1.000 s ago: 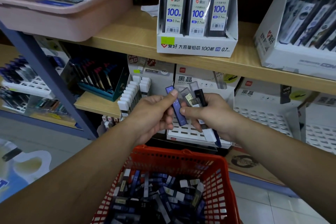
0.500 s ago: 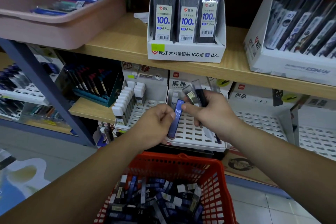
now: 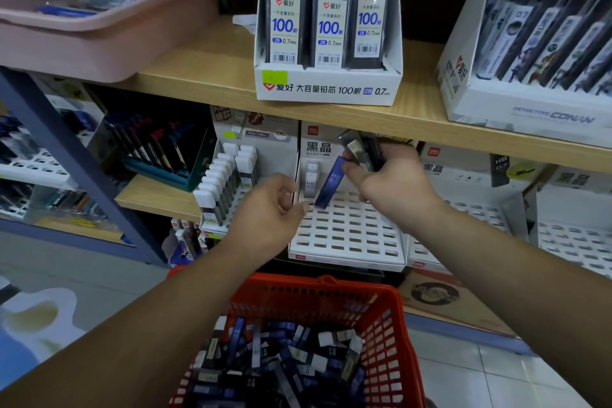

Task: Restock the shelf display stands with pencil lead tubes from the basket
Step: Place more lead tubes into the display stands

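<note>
The right hand (image 3: 390, 185) makes the grip. Its thumb and forefinger pinch the top of a blue pencil lead tube (image 3: 331, 184), and the other fingers curl round a spare bundle of tubes (image 3: 361, 149). The blue tube hangs below and left of that grip, its long axis tilted. Its lower end is over the back rows of the white slotted display stand (image 3: 347, 235) (whether it touches a slot, I cannot tell). The left hand (image 3: 275, 209), loosely curled and holding nothing, sits just beside the tube's foot. A standing tube (image 3: 311, 175) occupies the stand's back-left corner. The red basket (image 3: 318, 291) below holds a heap of loose tubes (image 3: 281, 364).
</note>
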### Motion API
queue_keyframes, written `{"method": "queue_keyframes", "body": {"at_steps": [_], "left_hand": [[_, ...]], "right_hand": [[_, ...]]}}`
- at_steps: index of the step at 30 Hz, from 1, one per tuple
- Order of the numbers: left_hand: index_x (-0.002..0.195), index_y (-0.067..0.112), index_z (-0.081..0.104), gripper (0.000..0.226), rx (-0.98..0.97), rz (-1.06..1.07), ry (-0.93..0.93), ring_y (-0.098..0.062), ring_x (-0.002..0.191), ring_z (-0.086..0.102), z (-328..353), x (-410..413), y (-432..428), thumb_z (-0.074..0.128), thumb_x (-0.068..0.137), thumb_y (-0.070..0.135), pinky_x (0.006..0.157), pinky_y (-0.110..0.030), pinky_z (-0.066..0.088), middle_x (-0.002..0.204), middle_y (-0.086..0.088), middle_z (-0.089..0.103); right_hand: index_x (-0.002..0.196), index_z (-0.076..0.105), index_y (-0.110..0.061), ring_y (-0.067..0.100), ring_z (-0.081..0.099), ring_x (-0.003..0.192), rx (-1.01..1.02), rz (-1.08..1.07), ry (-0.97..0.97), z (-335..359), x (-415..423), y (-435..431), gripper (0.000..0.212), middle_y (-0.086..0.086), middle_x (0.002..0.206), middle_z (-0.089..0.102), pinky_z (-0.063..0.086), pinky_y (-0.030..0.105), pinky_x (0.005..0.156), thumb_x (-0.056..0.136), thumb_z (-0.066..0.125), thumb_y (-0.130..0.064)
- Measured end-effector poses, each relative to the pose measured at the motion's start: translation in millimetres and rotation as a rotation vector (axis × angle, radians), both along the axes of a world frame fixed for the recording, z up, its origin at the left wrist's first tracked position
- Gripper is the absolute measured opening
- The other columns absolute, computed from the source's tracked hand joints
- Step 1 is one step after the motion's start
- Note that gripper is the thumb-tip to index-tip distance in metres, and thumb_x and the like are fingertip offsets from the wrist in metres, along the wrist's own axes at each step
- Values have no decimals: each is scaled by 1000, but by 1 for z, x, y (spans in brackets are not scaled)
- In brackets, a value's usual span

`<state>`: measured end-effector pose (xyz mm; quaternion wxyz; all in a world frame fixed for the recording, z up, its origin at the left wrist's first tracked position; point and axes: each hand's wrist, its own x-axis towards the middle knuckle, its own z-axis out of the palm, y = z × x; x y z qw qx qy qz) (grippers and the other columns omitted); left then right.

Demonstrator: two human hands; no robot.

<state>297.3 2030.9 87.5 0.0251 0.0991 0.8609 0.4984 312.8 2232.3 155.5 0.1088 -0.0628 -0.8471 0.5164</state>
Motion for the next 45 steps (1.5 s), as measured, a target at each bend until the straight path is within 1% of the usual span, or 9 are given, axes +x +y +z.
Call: {"method": "queue_keyframes", "body": {"at_steps": [6,10,18,22,28,33,37,41,45], "left_hand": [[149,24,49,77,-166,-51,-134,-17,97,57,-16,3,-6,87,82,26,84,-25,43,98,7,52],[150,25,49,76,-160,-47,-140,-18,96,57,-15,2,-7,86,84,23,83,-24,41,96,7,53],[146,27,54,74,-120,-41,-152,-19,93,60,-15,1,-7,89,80,20,88,-29,51,95,5,55],[146,29,54,73,-116,-45,-153,-11,84,55,-15,0,-8,88,82,21,80,-23,44,94,9,54],[150,27,50,76,-119,-45,-181,-15,93,58,-17,-1,-10,86,84,26,84,-23,44,99,7,54],[143,22,57,65,-142,-18,-197,-13,92,60,-7,0,-11,85,85,25,81,-22,45,97,8,57],[106,17,68,15,-3,39,-132,-8,77,65,28,18,3,74,94,24,62,-14,48,88,5,65],[113,19,68,39,364,-63,-522,-21,85,77,59,49,18,57,101,54,73,-39,65,99,-10,76],[120,8,66,37,552,-143,-668,-31,89,78,71,72,14,63,101,40,81,-42,64,105,-20,75]], "right_hand": [[88,63,-37,23,67,86,194,-36,19,-21,-12,0,17,-8,88,69,60,37,81,93,71,-22],[90,66,-28,28,64,83,287,-40,16,-25,-18,0,4,0,84,67,59,45,79,92,68,-25],[98,63,-31,21,55,89,487,13,-31,-26,-22,-4,6,-6,89,65,52,33,77,93,67,-29],[96,66,-33,23,64,87,354,2,-61,-23,-31,-16,6,-11,83,66,55,34,80,93,68,-28],[97,67,-26,25,62,83,515,-32,-163,-24,-30,-16,7,-5,83,63,44,31,69,95,61,-27],[89,69,-24,18,55,59,53,-56,-129,-18,-20,-13,5,-3,67,61,45,29,61,94,70,-24],[104,65,-7,21,54,55,-558,30,-338,-3,5,-21,31,9,71,63,53,35,59,93,76,-34],[101,65,-18,18,55,61,-835,24,-394,15,9,-35,21,2,68,59,57,35,67,97,71,-37],[104,62,-19,16,54,58,-864,14,-401,24,11,-52,22,2,70,57,53,29,59,99,67,-40]]}}
